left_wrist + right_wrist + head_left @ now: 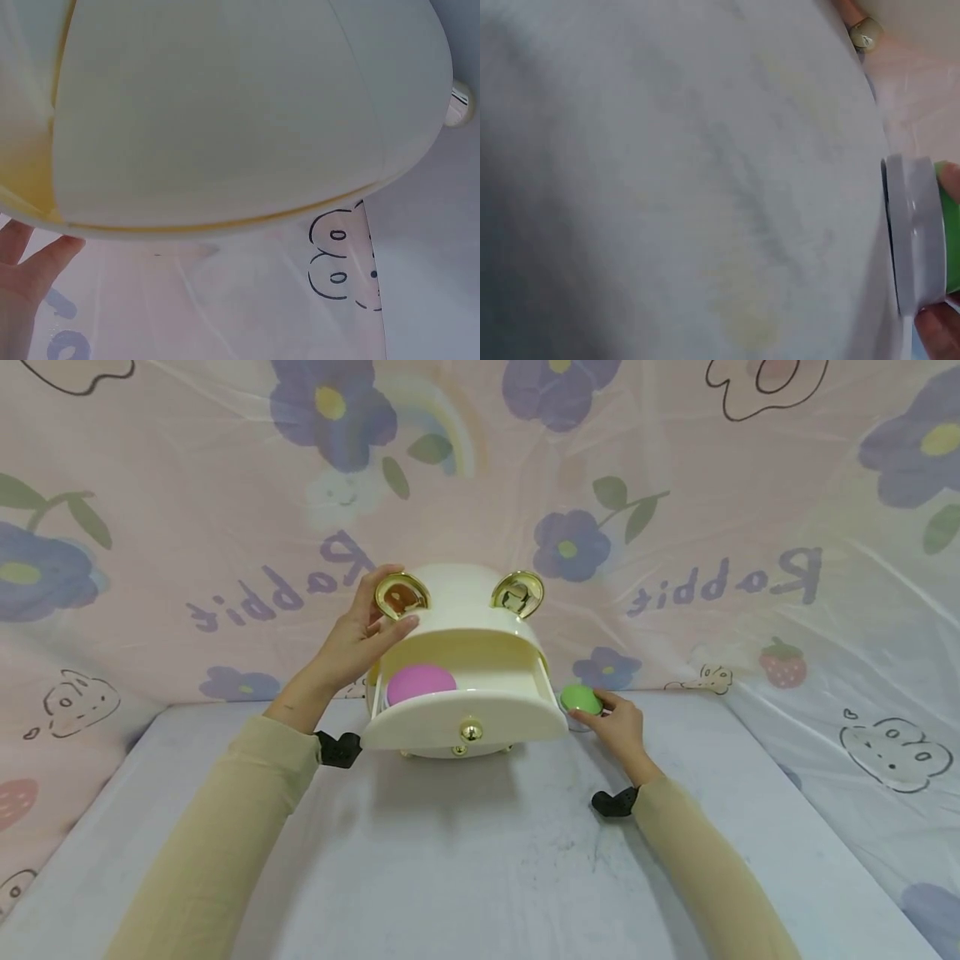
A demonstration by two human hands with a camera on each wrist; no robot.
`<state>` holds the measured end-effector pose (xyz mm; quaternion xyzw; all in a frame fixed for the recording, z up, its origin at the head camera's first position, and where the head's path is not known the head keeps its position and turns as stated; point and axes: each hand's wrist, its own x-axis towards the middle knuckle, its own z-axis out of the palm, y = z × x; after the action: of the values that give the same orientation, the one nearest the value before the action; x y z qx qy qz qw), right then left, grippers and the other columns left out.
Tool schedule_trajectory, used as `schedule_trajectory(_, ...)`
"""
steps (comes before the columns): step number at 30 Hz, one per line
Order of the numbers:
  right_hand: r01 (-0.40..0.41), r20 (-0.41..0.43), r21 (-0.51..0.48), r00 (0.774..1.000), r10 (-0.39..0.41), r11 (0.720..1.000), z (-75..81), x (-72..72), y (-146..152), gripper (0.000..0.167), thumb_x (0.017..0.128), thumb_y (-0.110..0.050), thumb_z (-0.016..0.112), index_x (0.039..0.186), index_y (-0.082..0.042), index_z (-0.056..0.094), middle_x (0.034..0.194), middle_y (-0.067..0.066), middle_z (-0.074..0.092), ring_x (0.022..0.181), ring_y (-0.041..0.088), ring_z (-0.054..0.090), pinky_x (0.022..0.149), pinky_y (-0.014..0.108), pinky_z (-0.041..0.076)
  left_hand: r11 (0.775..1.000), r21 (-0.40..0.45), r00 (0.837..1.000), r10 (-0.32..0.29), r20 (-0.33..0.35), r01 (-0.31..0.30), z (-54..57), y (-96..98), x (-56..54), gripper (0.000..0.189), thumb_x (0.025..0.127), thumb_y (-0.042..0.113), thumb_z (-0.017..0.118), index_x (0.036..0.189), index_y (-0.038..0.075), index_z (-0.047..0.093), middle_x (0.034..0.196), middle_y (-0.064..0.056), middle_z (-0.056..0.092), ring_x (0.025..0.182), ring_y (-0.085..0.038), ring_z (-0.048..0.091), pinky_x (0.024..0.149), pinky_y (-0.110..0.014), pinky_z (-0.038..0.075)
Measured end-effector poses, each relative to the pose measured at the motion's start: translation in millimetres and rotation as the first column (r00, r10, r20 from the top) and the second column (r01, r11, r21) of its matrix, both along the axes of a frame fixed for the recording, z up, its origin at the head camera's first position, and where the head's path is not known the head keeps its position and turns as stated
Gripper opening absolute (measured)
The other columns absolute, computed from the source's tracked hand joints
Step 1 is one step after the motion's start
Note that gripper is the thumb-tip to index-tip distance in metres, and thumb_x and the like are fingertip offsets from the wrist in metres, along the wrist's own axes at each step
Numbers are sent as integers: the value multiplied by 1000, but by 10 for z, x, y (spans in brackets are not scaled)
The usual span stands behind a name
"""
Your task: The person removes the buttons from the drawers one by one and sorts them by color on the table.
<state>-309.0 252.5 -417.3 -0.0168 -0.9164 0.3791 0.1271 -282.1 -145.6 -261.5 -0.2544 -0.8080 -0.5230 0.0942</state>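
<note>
A white storage box (461, 597) with gold-lined ears stands on the table, its upper drawer (420, 727) pulled out toward me. Inside the drawer, on the left, lies a round pink-topped container (422, 682). My left hand (348, 643) grips the box at its left ear, fingers behind the ear and thumb on the front. To the right of the drawer, my right hand (621, 725) holds a small round jar (581, 699) with a green top by its edges. The right wrist view shows that jar's pale base (916, 232) low against the tabletop.
A second gold knob (459, 750) shows below the drawer's own knob (471, 730). The white tabletop (465, 877) spreads out in front of the box. Behind it hangs a pink printed cloth (465, 510). Black wrist mounts (615, 802) stick out from both sleeves.
</note>
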Motion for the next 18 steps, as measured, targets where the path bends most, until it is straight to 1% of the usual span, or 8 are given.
schedule_trajectory(2, -7, 2, 5, 1000, 7, 1000, 1, 4, -5, 64, 83, -27, 76, 134, 4, 52, 127, 25, 59, 110, 38, 59, 92, 46, 49, 1000, 0, 1000, 2, -3, -2, 1, -2, -1, 64, 96, 24, 59, 146, 37, 21, 138, -9, 46, 139, -30, 36, 109, -55, 31)
schedule_trajectory(4, -12, 13, 8, 1000, 12, 1000, 7, 7, -11, 66, 84, -29, 75, 135, 4, 50, 128, 26, 57, 111, 38, 57, 93, 46, 48, 1000, 0, 1000, 4, 1, -4, 3, -2, 0, 64, 96, 25, 59, 146, 37, 21, 139, -8, 45, 140, -29, 36, 111, -55, 29)
schedule_trajectory(7, -6, 41, 15, 999, 5, 1000, 34, 21, -19, 68, 84, -31, 74, 137, 4, 48, 133, 26, 54, 118, 39, 53, 97, 48, 45, 1000, -1, 1000, 1, 4, -1, -1, 5, -1, 64, 96, 25, 58, 146, 38, 21, 140, -8, 44, 140, -29, 35, 112, -55, 28)
schedule_trajectory(10, -6, 66, 30, 998, 5, 1000, 89, 38, -24, 71, 85, -35, 71, 139, 3, 45, 139, 27, 47, 127, 42, 46, 102, 52, 40, 1000, 1, 1000, -3, 4, 3, -7, 11, -7, 64, 96, 25, 58, 146, 38, 21, 140, -8, 44, 140, -30, 35, 110, -55, 30)
schedule_trajectory(13, -13, 67, 22, 998, 11, 1000, 169, 57, -27, 74, 86, -40, 70, 141, 1, 42, 144, 27, 42, 131, 45, 41, 105, 55, 37, 1000, 5, 1000, -4, 2, 4, -11, 10, -11, 64, 96, 25, 58, 146, 38, 20, 139, -9, 46, 139, -30, 37, 106, -55, 34)
schedule_trajectory(16, -17, 36, -39, 999, 19, 999, 274, 79, -35, 75, 86, -43, 69, 142, -2, 42, 147, 23, 40, 132, 43, 41, 106, 52, 37, 1000, 8, 1000, -4, 0, 4, -11, 8, -12, 64, 96, 25, 58, 146, 39, 20, 138, -11, 47, 139, -31, 37, 106, -56, 35)
schedule_trajectory(18, -13, -14, -102, 1000, 12, 995, 357, 92, -47, 71, 87, -41, 69, 140, -1, 45, 145, 21, 44, 131, 40, 43, 107, 48, 37, 1000, 12, 1000, -7, 0, 7, -13, 7, -12, 65, 96, 24, 58, 146, 38, 20, 137, -13, 47, 139, -32, 37, 107, -56, 33)
